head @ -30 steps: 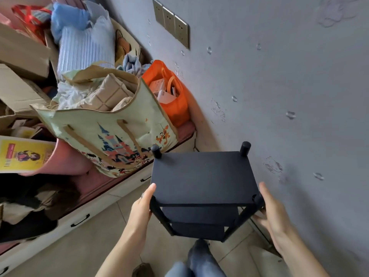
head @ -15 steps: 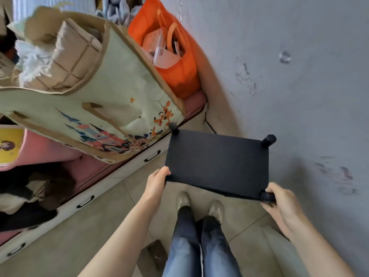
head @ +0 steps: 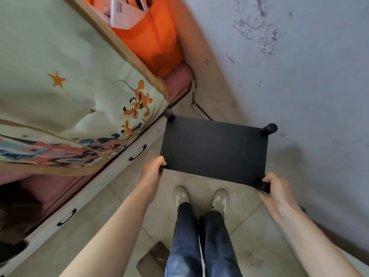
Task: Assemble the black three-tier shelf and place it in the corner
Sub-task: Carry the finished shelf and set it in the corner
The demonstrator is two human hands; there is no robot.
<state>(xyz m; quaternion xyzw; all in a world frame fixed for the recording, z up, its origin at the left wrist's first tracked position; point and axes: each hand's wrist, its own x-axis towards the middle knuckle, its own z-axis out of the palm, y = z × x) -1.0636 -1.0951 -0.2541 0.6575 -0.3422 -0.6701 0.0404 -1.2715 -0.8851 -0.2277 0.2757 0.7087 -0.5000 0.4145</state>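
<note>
Shelf (head: 214, 150) seen from above, top tier only, level, in floor (head: 123, 216) corner btwn drawer base (head: 111, 176) at left and wall (head: 299, 76) at right; can't tell if its feet touch floor. L hand (head: 151, 172): fingers curled round front-left corner. R hand (head: 276, 188): fingers wrapped round front-right post. Two rear posts (head: 269, 129) stick up above top. Tote (head: 69, 96) and orange bag (head: 151, 41) on mattress (head: 177, 76), by shelf's rear-left. Shoes (head: 180, 196) just behind its front edge.
</note>
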